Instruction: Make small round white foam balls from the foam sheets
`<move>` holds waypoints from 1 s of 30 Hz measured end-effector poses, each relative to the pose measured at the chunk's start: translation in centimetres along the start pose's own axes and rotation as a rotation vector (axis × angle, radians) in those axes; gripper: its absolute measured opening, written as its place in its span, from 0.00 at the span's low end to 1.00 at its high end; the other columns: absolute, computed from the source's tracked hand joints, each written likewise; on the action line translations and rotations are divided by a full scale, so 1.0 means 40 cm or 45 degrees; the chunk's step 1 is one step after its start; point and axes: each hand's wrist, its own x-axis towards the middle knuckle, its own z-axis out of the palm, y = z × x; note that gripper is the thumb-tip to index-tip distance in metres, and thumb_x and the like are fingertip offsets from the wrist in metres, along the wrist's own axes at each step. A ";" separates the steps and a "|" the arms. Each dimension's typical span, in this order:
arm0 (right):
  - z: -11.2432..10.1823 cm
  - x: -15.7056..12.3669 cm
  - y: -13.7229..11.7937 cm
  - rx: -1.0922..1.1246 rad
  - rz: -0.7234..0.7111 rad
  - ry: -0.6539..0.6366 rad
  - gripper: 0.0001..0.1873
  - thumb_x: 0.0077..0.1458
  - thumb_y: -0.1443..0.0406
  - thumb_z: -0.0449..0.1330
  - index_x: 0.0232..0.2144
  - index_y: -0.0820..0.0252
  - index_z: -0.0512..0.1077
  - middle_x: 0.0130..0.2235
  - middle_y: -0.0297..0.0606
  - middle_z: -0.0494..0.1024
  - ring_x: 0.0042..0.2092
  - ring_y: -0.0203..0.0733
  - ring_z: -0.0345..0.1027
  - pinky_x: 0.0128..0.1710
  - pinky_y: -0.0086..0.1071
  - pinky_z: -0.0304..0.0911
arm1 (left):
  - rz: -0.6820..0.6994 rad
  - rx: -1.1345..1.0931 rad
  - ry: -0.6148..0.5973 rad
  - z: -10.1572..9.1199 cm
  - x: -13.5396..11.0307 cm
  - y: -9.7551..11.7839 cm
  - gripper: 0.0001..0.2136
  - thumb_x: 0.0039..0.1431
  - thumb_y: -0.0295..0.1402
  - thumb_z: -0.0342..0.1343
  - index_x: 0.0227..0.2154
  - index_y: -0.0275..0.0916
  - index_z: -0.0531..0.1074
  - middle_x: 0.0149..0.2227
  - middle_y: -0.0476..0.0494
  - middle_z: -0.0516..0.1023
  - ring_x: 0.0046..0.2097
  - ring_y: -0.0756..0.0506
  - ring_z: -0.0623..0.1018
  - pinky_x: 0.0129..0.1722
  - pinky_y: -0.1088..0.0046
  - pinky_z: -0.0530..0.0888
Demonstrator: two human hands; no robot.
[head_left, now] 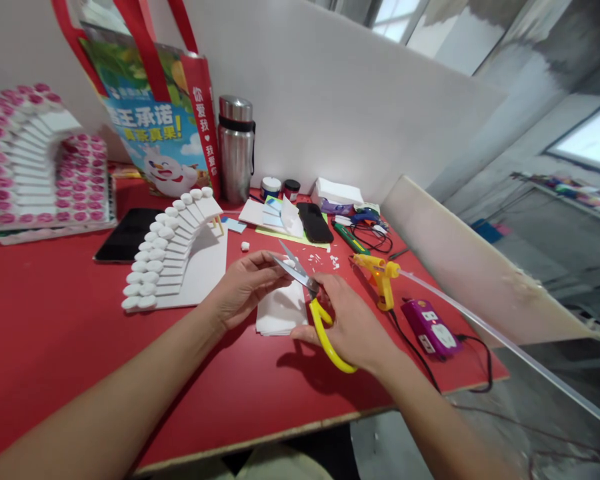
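My right hand (347, 317) grips yellow-handled scissors (323, 325), their blades spread apart and pointing up and left. A small white piece (291, 263) shows by the blades, at the fingertips of my left hand (250, 285), which is closed in a pinch. The fingers partly hide that piece, so its exact shape cannot be made out. Beneath both hands lies a stack of white paper (280, 311). To the left stands a white curved staircase model (180, 257), edged with round white pieces. One loose white piece (245, 247) rests on the red table beyond my left hand.
A yellow hot glue gun (380, 275) with a long clear stick lies right, near a purple power socket (433, 329) and cords. Behind are white scraps (334, 261), a black phone (315, 223) and a steel flask (237, 150). A pink-dotted model (40, 160) stands far left.
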 end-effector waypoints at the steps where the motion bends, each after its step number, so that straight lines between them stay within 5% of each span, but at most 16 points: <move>1: 0.001 0.000 -0.001 -0.007 -0.004 0.001 0.35 0.51 0.48 0.71 0.54 0.57 0.66 0.51 0.50 0.75 0.50 0.57 0.73 0.48 0.47 0.69 | 0.002 0.001 0.002 0.001 0.000 0.001 0.10 0.46 0.26 0.74 0.32 0.35 0.80 0.34 0.46 0.83 0.39 0.49 0.81 0.45 0.72 0.78; 15: 0.019 0.004 -0.008 -0.012 -0.047 0.075 0.31 0.54 0.50 0.70 0.53 0.57 0.66 0.47 0.45 0.77 0.43 0.50 0.75 0.41 0.39 0.68 | -0.006 -0.037 0.020 0.006 -0.006 0.008 0.10 0.44 0.25 0.74 0.30 0.34 0.80 0.32 0.47 0.83 0.36 0.50 0.81 0.43 0.74 0.78; 30: 0.017 0.000 -0.011 0.034 -0.012 0.024 0.32 0.54 0.50 0.70 0.54 0.57 0.66 0.48 0.46 0.75 0.46 0.52 0.73 0.44 0.43 0.68 | -0.020 -0.010 0.018 0.004 -0.003 0.006 0.12 0.42 0.28 0.76 0.29 0.36 0.80 0.32 0.47 0.83 0.37 0.49 0.81 0.44 0.73 0.78</move>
